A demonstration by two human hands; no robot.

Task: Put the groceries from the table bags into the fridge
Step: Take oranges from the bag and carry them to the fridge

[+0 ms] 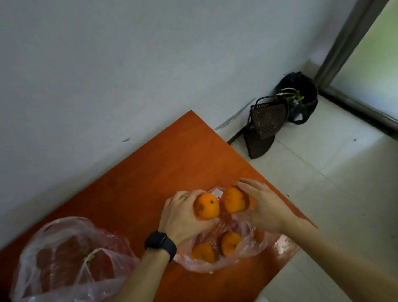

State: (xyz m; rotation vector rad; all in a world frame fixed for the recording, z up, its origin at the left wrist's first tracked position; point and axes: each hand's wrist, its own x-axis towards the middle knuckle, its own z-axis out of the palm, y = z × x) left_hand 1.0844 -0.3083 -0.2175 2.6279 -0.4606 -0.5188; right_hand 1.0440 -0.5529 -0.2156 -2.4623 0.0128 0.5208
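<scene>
Holding one orange (206,206) in the left hand (181,215) and another orange (233,200) in the right hand (262,204), fingers curled round each just above the pink bag (256,248) on the table (144,174), it seems best to lift both straight up so the plastic does not snag.

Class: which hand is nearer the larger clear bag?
Left. The left hand, holding an orange, is right of the larger clear bag; the right hand, holding a second orange, lies farther right.

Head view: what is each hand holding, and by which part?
The left hand grips the left orange round its outer side, fingers curled over it. The right hand grips the right orange round its outer side.
</scene>
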